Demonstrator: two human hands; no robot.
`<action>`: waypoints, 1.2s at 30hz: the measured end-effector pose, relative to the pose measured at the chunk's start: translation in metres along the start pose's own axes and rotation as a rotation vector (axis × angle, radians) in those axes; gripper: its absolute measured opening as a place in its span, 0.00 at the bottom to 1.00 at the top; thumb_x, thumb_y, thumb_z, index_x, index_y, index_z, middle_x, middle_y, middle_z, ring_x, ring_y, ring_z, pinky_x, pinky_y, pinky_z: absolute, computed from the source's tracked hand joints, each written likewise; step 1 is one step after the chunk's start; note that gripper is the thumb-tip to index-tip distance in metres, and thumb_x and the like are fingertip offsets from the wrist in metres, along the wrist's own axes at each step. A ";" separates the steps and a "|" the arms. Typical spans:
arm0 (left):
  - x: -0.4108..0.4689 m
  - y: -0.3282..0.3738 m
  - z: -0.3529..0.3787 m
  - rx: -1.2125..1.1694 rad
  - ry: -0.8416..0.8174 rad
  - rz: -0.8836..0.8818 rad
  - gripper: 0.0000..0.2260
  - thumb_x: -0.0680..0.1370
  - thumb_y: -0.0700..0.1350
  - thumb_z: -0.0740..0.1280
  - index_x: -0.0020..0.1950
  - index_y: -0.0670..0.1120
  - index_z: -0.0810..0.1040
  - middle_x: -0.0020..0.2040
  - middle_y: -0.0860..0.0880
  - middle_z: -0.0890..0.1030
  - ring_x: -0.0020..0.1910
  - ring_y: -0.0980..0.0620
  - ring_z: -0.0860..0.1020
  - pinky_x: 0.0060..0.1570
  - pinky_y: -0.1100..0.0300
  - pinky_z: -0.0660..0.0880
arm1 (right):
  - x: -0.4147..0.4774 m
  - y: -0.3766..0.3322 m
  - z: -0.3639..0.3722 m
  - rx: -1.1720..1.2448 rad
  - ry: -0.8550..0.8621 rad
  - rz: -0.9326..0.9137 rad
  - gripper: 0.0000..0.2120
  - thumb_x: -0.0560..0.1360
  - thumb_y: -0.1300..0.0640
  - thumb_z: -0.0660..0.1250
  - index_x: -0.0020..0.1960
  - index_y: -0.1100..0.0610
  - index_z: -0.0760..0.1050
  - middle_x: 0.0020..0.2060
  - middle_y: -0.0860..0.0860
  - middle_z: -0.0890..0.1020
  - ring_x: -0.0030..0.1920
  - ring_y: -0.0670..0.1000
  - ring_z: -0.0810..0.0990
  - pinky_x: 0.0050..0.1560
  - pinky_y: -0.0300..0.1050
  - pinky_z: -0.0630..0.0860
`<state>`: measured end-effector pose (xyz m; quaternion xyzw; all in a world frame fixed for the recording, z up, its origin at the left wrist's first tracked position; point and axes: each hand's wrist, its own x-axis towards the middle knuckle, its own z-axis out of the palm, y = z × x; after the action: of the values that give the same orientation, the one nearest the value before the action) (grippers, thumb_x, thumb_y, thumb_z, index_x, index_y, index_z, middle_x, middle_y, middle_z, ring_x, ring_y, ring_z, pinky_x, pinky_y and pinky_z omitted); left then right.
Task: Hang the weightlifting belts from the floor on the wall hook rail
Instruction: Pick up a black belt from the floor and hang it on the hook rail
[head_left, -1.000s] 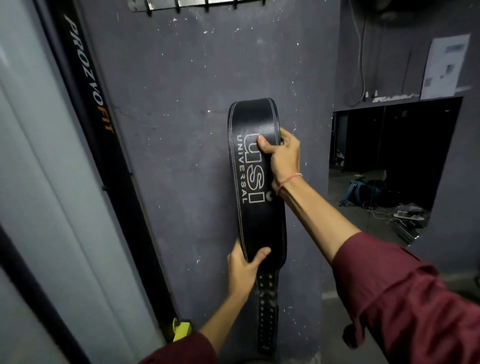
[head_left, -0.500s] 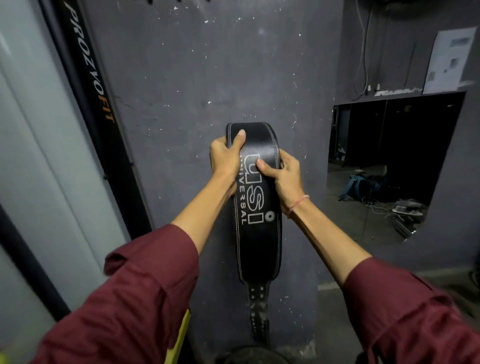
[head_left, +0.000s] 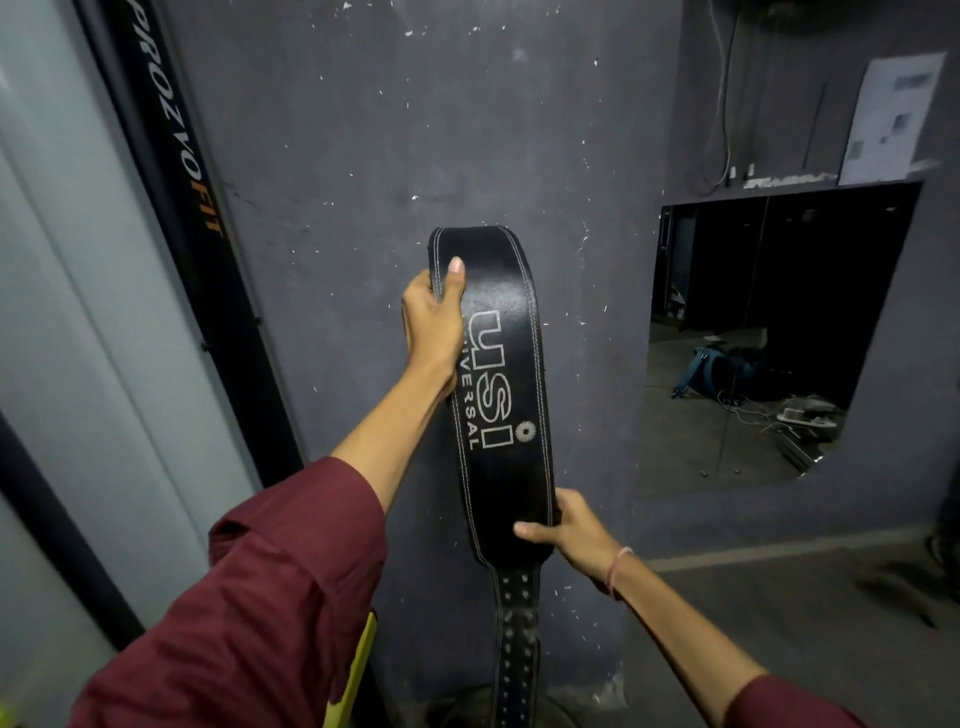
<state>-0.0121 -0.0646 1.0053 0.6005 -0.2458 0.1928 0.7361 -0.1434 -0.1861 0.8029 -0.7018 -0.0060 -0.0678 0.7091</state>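
A black leather weightlifting belt (head_left: 506, 364) with white "USI UNIVERSAL" lettering hangs upright in front of the dark grey wall (head_left: 363, 156). My left hand (head_left: 431, 322) grips its upper left edge, thumb laid on the front face. My right hand (head_left: 569, 525) grips the lower right edge of the wide part, thumb across the front. The narrow perforated strap end (head_left: 517, 639) dangles below toward the floor. The hook rail is out of view.
A black "PROZVOFIT" upright (head_left: 187, 171) leans at the left beside a pale panel (head_left: 78, 312). A mirror or opening (head_left: 763, 338) at the right shows a dim room with a blue bag. Something yellow (head_left: 358, 670) sits low by the wall. Grey floor (head_left: 779, 597) lies at the right.
My right hand has slid from the belt's upper part down to its lower right edge. My left hand, which rose from the bottom to the top a second ago, keeps its hold. The hook rail left view.
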 end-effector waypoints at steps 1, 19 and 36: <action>0.000 0.005 0.000 0.057 0.005 0.026 0.18 0.79 0.58 0.63 0.37 0.47 0.67 0.33 0.47 0.66 0.33 0.50 0.66 0.34 0.51 0.67 | 0.004 -0.012 0.001 -0.004 -0.003 -0.026 0.16 0.72 0.68 0.72 0.59 0.62 0.77 0.54 0.54 0.85 0.57 0.53 0.83 0.55 0.43 0.80; -0.045 -0.036 -0.010 0.137 -0.211 -0.139 0.26 0.80 0.65 0.55 0.55 0.44 0.79 0.53 0.43 0.84 0.52 0.45 0.82 0.57 0.48 0.77 | 0.068 -0.190 0.018 0.283 0.286 -0.438 0.11 0.75 0.70 0.67 0.56 0.64 0.71 0.41 0.55 0.82 0.40 0.51 0.82 0.43 0.45 0.82; 0.019 0.013 -0.002 -0.418 -0.119 -0.899 0.28 0.84 0.55 0.51 0.45 0.34 0.79 0.37 0.40 0.85 0.40 0.44 0.81 0.47 0.50 0.76 | 0.021 -0.133 0.010 0.025 0.041 -0.455 0.15 0.71 0.76 0.68 0.55 0.66 0.71 0.47 0.55 0.82 0.47 0.52 0.81 0.50 0.44 0.79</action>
<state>-0.0042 -0.0606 1.0263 0.4966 -0.0377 -0.2315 0.8357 -0.1361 -0.1783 0.9378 -0.6719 -0.1504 -0.2401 0.6844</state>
